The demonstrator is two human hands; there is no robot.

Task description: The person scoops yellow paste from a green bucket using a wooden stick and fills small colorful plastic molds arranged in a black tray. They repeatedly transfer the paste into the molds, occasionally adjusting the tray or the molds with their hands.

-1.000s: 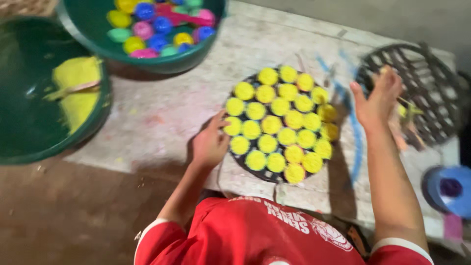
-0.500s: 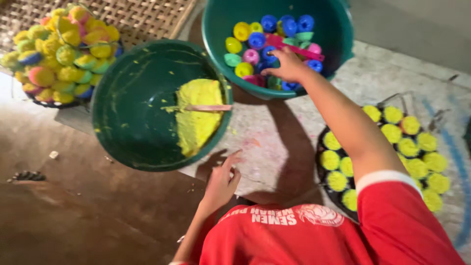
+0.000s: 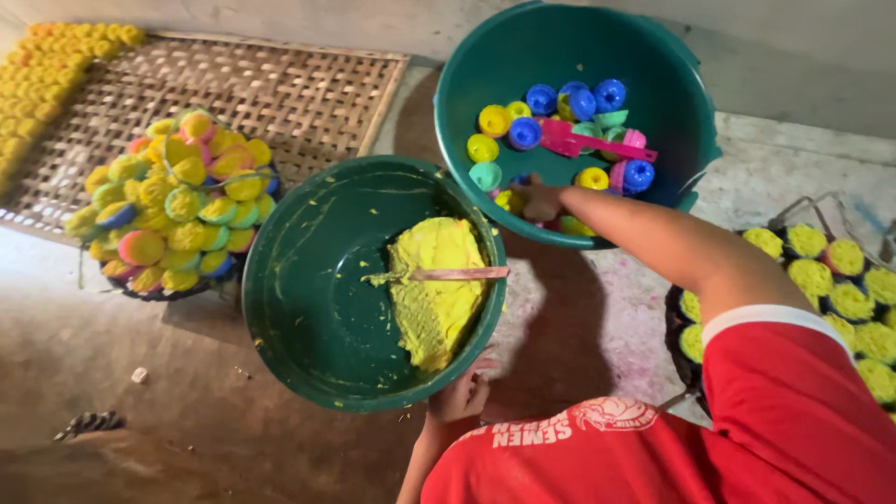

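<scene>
My right hand [image 3: 539,200] reaches into the teal bowl [image 3: 672,84] and rests among small round plastic moulds [image 3: 560,103], blue, yellow, green and pink. Its fingers are bunched downward, and I cannot see whether they hold one. A pink stick [image 3: 597,145] lies across the moulds. My left hand [image 3: 459,394] sits at the near rim of the dark green bowl [image 3: 308,308], fingers curled against it. That bowl holds a lump of yellow dough [image 3: 434,289] with a flat wooden stick [image 3: 462,273] lying on it.
A round tray heaped with filled coloured moulds [image 3: 177,205] stands at the left on a woven bamboo mat [image 3: 299,93]. Rows of yellow cakes [image 3: 56,56] line the mat's far left. A dark rack of yellow cakes [image 3: 840,280] sits at the right.
My view swung left from the rack of yellow cakes to the two bowls. My right arm reached into the teal bowl. My left hand moved from the floor to the green bowl's rim.
</scene>
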